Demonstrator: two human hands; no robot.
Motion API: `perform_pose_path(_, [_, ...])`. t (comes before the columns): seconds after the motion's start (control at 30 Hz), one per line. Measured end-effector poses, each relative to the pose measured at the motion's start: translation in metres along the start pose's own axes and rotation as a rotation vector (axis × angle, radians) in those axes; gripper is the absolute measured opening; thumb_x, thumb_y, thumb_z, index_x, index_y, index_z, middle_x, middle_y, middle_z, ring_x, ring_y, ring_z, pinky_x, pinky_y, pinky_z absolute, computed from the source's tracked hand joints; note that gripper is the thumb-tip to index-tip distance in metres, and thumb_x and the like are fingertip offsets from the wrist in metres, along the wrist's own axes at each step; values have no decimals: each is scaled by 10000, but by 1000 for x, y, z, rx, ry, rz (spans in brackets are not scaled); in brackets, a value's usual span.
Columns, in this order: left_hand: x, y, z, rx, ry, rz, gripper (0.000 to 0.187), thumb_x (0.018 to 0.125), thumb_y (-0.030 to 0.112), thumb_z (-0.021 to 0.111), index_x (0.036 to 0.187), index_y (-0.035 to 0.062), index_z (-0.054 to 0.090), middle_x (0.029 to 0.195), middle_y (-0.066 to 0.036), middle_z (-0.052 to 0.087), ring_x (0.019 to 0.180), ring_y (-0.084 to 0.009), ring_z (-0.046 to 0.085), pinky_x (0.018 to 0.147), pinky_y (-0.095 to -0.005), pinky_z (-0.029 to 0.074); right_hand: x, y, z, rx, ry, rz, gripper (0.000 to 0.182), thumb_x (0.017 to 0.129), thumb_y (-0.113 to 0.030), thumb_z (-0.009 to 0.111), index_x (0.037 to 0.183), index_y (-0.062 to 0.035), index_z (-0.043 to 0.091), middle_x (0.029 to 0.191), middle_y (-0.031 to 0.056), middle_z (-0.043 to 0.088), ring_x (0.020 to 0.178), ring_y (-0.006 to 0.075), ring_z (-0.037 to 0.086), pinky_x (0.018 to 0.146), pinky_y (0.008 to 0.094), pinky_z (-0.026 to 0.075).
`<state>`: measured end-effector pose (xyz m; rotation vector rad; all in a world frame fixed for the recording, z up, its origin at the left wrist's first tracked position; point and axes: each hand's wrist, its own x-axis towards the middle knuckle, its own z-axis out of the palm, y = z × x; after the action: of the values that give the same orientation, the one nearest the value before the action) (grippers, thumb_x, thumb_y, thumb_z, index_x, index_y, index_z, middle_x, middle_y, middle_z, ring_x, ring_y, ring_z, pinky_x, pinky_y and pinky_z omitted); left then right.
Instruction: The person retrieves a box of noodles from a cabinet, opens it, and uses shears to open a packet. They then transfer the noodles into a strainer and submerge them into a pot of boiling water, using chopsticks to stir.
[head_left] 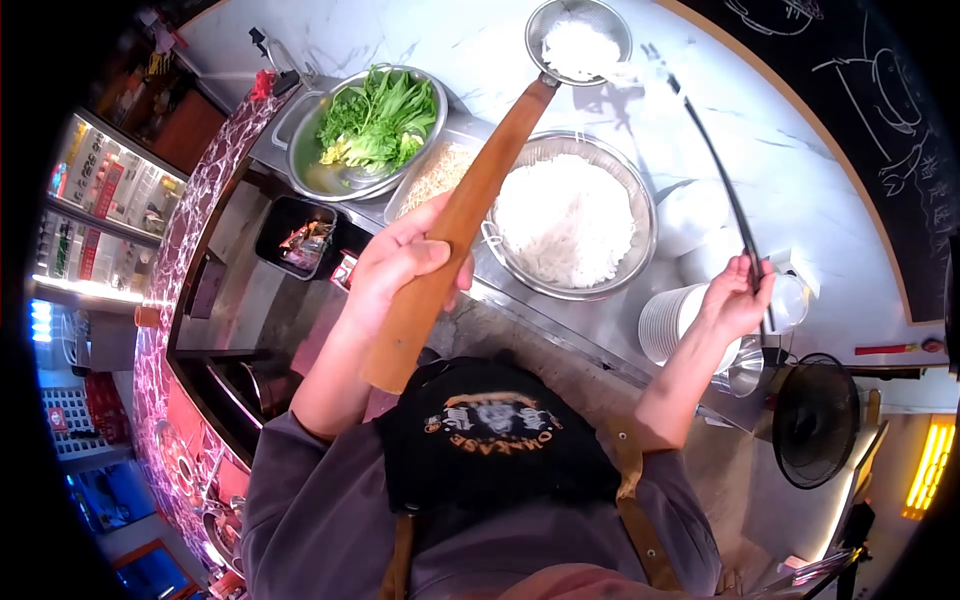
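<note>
Marbled wall (450,45), long-handled strainer (478,200) slanting away rightward, mesh end (580,45) foremost, left hand (405,255) gripping it, right hand (738,298) holding chopsticks (722,160)

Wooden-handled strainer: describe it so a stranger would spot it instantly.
Start at the wide steel bowl of white noodles. The strainer slants past its left edge, gripped by the left hand, with more noodles in its small mesh cup. Its long wooden handle sets it apart from the larger black mesh strainer at right.

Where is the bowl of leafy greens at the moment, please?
In the head view, the bowl of leafy greens is at the upper left, beyond the left hand and left of the bowl of white food.
</note>
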<state>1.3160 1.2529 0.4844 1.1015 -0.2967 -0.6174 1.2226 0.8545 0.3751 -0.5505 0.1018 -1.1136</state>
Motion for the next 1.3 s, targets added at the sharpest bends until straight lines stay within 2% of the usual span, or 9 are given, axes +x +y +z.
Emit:
perform_pose_path(0.13, [-5, 15, 3, -3, -49, -73, 597, 845, 196, 520, 1389, -15, 394, 762, -94, 590, 651, -128, 551, 576, -236, 450, 24, -18, 53, -40, -250, -60, 303, 986, -236, 458, 1012, 34, 592, 846, 168, 684, 712, 269, 680, 685, 367, 568])
perform_pose_path(0.33, [-41, 10, -14, -50, -13, -203, 564, 838, 198, 518, 1356, -11, 437, 750, -72, 600, 637, -117, 548, 560, -231, 436, 21, -20, 110, -345, -469, -117, 320, 998, -217, 419, 1022, 57, 581, 826, 238, 672, 647, 281, 667, 635, 353, 552])
perform_pose_path(0.7, [-246, -32, -58, -243, 379, -63, 541, 839, 236, 513, 1319, -9, 469, 734, -52, 584, 606, -91, 532, 552, -207, 433, -96, 48, 214, -304, -865, 144, 309, 998, -226, 420, 995, 32, 591, 826, 233, 666, 582, 223, 593, 580, 309, 486])
perform_pose_path(0.8, [-328, -40, -48, -283, 588, 73, 588, 830, 224, 506, 1349, -38, 423, 731, -75, 575, 592, -107, 530, 532, -214, 431, -157, 81, 242, -177, -989, 315, 313, 996, -231, 425, 993, 34, 590, 832, 227, 667, 604, 226, 609, 592, 310, 496])
perform_pose_path(0.9, [-460, -56, 22, -274, 709, 242, 640, 823, 214, 509, 1385, -60, 375, 725, -100, 572, 569, -123, 528, 511, -219, 431, -253, 28, 263, -295, -1228, 381, 300, 995, -227, 434, 1033, 37, 572, 840, 210, 666, 638, 237, 640, 636, 316, 528])
perform_pose_path(1.03, [-626, -87, 87, -253, 947, 431, 609, 832, 181, 543, 1380, -45, 404, 796, -78, 592, 696, -127, 579, 580, -235, 463, -410, 38, 277, -260, -1448, 604, 269, 1000, -224, 447, 1074, 10, 555, 1011, 186, 651, 862, 243, 658, 714, 331, 537])
perform_pose_path(1.13, [-700, -143, 138, -170, 1082, 615, 581, 827, 183, 552, 1344, -56, 435, 819, -74, 592, 708, -135, 582, 618, -255, 454, -511, 19, 284, 117, -1622, 816, 274, 1001, -236, 443, 1094, 5, 533, 1020, 183, 642, 914, 248, 650, 744, 340, 544])
perform_pose_path(1.17, [-722, -153, 158, -171, 1144, 652, 581, 827, 183, 552, 1344, -56, 435, 819, -74, 592, 708, -135, 582, 618, -255, 454, -555, 19, 282, 36, -1631, 701, 286, 1003, -250, 439, 1106, 4, 522, 1023, 187, 639, 933, 255, 644, 754, 341, 548])
perform_pose_path(1.3, [-766, -180, 218, -183, 1473, 738, 561, 819, 161, 541, 1321, -68, 442, 850, -89, 609, 719, -140, 588, 627, -255, 454, -720, -37, 281, 156, -1792, 1019, 280, 997, -231, 459, 1111, 17, 524, 1022, 188, 628, 896, 249, 643, 728, 335, 554])
